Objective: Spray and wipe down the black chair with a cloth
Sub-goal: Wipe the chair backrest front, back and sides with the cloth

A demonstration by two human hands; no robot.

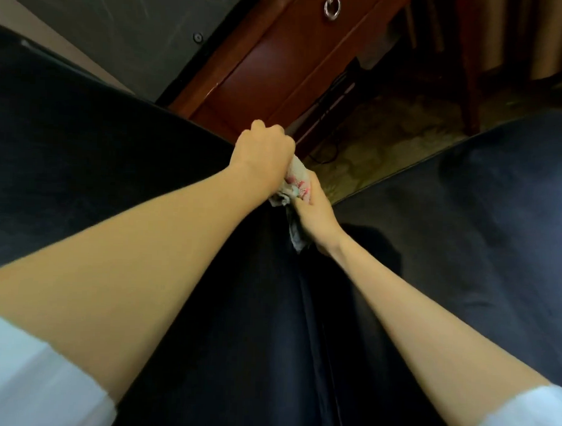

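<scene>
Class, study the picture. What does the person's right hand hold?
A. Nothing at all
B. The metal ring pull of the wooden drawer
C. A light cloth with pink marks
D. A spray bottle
C: the right hand has its fingers curled round the cloth, bunched in its grip above the black chair; no spray bottle is in view.

Likely a home room — wooden cabinet (278,59), patterned carpet (387,137).

Crumpled pale cloth (294,180), printed red and green, bunched at the far end of the glossy black chair (238,307), one end trailing along its seam
</scene>
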